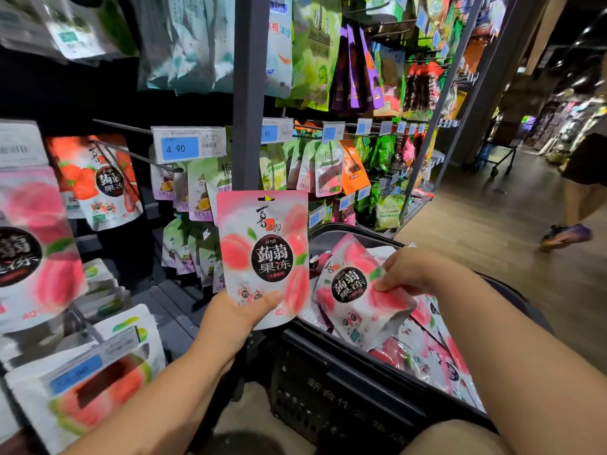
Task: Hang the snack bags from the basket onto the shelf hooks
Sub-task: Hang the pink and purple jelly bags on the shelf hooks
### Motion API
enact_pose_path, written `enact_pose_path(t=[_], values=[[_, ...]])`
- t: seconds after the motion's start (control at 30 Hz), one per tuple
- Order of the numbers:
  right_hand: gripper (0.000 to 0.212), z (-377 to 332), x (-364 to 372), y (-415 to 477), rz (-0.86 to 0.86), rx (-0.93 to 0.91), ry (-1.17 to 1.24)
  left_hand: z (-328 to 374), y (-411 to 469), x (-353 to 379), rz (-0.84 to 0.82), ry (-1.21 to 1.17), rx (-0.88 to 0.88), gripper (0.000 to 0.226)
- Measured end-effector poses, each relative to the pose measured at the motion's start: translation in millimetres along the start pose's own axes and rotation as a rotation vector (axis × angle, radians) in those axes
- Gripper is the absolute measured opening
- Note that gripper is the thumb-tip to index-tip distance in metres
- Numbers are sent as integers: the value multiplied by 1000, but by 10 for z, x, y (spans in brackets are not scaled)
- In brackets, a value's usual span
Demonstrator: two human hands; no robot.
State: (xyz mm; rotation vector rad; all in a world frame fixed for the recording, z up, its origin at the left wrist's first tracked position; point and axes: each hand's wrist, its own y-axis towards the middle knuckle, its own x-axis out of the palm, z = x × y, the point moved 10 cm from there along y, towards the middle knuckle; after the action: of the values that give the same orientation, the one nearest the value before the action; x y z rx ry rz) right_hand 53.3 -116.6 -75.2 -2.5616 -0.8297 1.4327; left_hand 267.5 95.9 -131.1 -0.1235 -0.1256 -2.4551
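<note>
My left hand (235,311) grips the bottom edge of a pink peach snack bag (264,251) and holds it upright in front of the shelf post. My right hand (412,270) pinches the side of a second peach snack bag (353,297), tilted just above the black basket (331,385). Several more pink bags (430,346) lie in the basket. A bare shelf hook (138,156) juts out left of the 4.90 price tag (189,146).
Hanging bags fill the shelf: strawberry bags (98,182) at the left, a large peach bag (33,244) close by, green and purple packs to the right. A grey upright post (249,90) divides the shelf. A person (578,192) walks in the aisle at the right.
</note>
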Motion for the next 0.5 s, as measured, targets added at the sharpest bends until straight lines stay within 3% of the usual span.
enact_pose_path(t=[0.07, 0.2, 0.33, 0.5], values=[[12, -46, -47, 40, 21, -56, 13, 28, -20, -8, -4, -22, 1, 28], [27, -233, -183, -23, 87, -205, 165, 62, -62, -50, 2, -72, -9, 29], [14, -440, -357, -181, 127, -359, 449, 112, -111, -120, 19, -121, -18, 29], [11, -817, -218, -453, -48, -496, 909, 334, -190, -265, 62, -133, 28, 28]])
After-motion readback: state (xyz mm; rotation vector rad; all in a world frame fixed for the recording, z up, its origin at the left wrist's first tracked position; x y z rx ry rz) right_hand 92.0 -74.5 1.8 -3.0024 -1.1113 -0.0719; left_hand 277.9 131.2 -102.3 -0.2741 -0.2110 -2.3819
